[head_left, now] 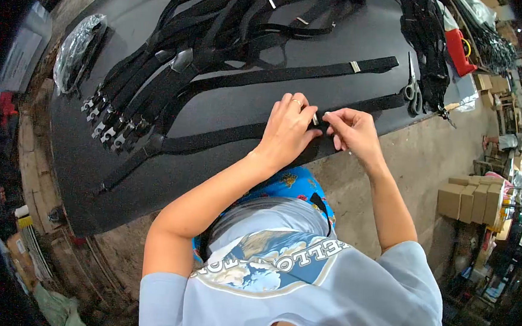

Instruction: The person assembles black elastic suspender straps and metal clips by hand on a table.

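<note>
A black elastic suspender strap (214,140) runs along the near side of the table. My left hand (288,125) is closed on it, fingers and thumb around the strap beside a small metal slider (315,119). Just right of the slider, my right hand (355,133) is pinched at the same strap; its fingertips hide exactly what they grip. Beyond the right hand the strap's end (383,104) lies toward the scissors (412,92). Behind my hands, another strap (279,74) with a metal slider (355,66) lies stretched out.
A heap of black suspenders (223,15) with metal clips (109,129) covers the table's back and left. A clear plastic bag (80,53) lies far left. More black straps (425,47) and a red object (460,53) are right. Cardboard boxes (471,199) stand on the floor; a person (516,144) is farther off.
</note>
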A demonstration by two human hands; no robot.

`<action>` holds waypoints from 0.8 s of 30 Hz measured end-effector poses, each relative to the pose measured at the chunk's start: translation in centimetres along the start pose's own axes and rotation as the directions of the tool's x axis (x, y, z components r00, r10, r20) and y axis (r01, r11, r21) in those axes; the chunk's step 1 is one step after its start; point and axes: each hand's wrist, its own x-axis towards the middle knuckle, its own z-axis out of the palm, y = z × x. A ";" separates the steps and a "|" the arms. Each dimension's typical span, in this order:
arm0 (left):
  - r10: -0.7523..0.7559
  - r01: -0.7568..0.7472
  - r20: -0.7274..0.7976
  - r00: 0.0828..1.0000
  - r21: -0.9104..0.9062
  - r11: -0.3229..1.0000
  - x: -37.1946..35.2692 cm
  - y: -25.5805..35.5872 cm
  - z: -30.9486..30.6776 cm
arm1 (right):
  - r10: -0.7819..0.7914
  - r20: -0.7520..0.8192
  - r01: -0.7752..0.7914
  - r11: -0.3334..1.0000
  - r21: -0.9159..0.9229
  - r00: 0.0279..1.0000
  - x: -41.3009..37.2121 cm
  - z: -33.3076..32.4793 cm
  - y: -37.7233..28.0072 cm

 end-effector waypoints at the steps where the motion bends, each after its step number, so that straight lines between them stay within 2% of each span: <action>1: -0.001 0.001 0.000 1.000 0.002 1.000 0.1 -0.3 0.2 | 0.000 0.002 0.000 1.000 0.001 1.000 0.1 0.0 0.0; 3: 0.010 -0.012 -0.065 0.998 -0.024 1.000 0.0 -0.6 0.5 | 0.071 0.030 -0.074 0.988 0.137 0.997 -0.1 0.0 0.1; 6: 0.026 -0.034 -0.103 0.994 -0.082 0.996 -0.1 -0.8 0.8 | 0.110 0.095 -0.130 0.961 0.244 0.989 -0.4 0.3 -0.1; 13: 0.103 -0.113 -0.140 0.985 -0.064 0.992 -0.3 -0.8 1.4 | 0.127 0.062 -0.138 0.956 0.257 0.990 -1.0 0.7 -0.4; 16: 0.147 -0.151 -0.129 0.981 -0.019 0.988 -0.3 -0.6 1.4 | 0.115 0.121 -0.155 0.900 0.408 0.986 -0.9 0.6 0.1; 19: 0.142 -0.145 -0.113 0.983 -0.021 0.989 -0.2 -0.4 1.6 | 0.117 0.132 -0.166 0.867 0.469 0.984 -0.6 0.4 0.8; 24: 0.144 -0.150 -0.113 0.983 -0.040 0.988 -0.4 -0.6 1.7 | 0.116 0.152 -0.169 0.896 0.410 0.982 -0.7 0.7 0.1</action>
